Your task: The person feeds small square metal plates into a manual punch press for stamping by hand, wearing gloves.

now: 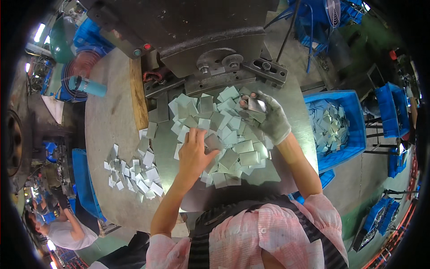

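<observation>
A heap of small, flat, rectangular metal plates [228, 136] covers the middle of the metal worktable in front of me. My left hand [192, 151], bare, is at the heap's near left, its fingers and thumb closed around the edges of a darker metal plate [213, 142]. On the heap's right side, my right hand [274, 120] wears a pale glove with bare fingertips showing. It grips a shiny metal plate [257, 106] between thumb and fingers; whether more plates are stacked behind it I cannot tell.
Beyond the heap stands a dark press machine [210, 49] with bolted clamps. More plates [134, 172] lie left, near a wooden strip [138, 94]. A blue bin [356, 121] of plates stands right. At far left are a fan [80, 74], a blue bottle [89, 86] and another person [67, 228].
</observation>
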Tool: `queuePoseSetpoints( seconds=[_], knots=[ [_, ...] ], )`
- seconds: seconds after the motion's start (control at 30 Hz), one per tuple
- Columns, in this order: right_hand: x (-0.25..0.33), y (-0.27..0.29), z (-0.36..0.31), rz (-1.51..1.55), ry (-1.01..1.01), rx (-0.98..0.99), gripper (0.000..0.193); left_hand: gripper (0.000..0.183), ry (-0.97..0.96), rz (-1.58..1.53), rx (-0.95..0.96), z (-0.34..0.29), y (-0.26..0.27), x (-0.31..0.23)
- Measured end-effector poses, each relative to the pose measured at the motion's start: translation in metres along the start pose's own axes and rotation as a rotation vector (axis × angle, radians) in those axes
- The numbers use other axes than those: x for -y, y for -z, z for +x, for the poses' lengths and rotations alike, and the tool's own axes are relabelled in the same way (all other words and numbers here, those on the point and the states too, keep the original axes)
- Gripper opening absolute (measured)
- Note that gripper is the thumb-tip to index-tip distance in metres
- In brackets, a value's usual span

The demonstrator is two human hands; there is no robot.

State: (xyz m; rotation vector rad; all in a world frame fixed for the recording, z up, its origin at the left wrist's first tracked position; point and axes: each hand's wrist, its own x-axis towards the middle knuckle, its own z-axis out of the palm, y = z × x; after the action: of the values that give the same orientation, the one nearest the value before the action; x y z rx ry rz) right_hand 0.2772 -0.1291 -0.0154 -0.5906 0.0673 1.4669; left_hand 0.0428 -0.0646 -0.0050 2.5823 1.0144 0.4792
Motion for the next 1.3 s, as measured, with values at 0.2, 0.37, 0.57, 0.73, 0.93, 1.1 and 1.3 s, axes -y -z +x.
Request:
queuePoseSetpoints(
  seconds=[0.2,0.37,0.57,0.73,0.93,1.1,1.3],
  knots=[
    [-0.002,-0.029,0.049,-0.068,-0.026,-0.098,0.036,0.04,0.021,0.002,0.057,0.007,0.0,-0.007],
    [-0.013,-0.06,0.098,-0.267,0.057,-0.112,0.037,0.019,0.172,-0.268,0.139,0.032,0.02,0.005],
    [-0.014,-0.043,0.062,-0.252,0.112,-0.103,0.032,0.013,0.574,-1.225,-0.16,0.102,0.007,0.016],
    [-0.001,-0.016,0.009,-0.223,0.055,-0.115,0.03,0.013,0.631,-1.466,-0.141,0.148,-0.025,0.01],
    [-0.003,-0.003,-0.005,-0.23,0.086,-0.013,0.029,0.015,0.68,-1.511,-0.16,0.157,-0.041,0.007],
    [-0.007,0.0,0.002,-0.045,-0.021,0.093,0.027,0.018,0.666,-1.424,-0.095,0.154,-0.033,0.005],
    [0.001,0.01,0.001,0.01,-0.04,0.084,0.022,0.039,0.262,-0.44,-0.167,0.089,0.004,0.057]
  ],
)
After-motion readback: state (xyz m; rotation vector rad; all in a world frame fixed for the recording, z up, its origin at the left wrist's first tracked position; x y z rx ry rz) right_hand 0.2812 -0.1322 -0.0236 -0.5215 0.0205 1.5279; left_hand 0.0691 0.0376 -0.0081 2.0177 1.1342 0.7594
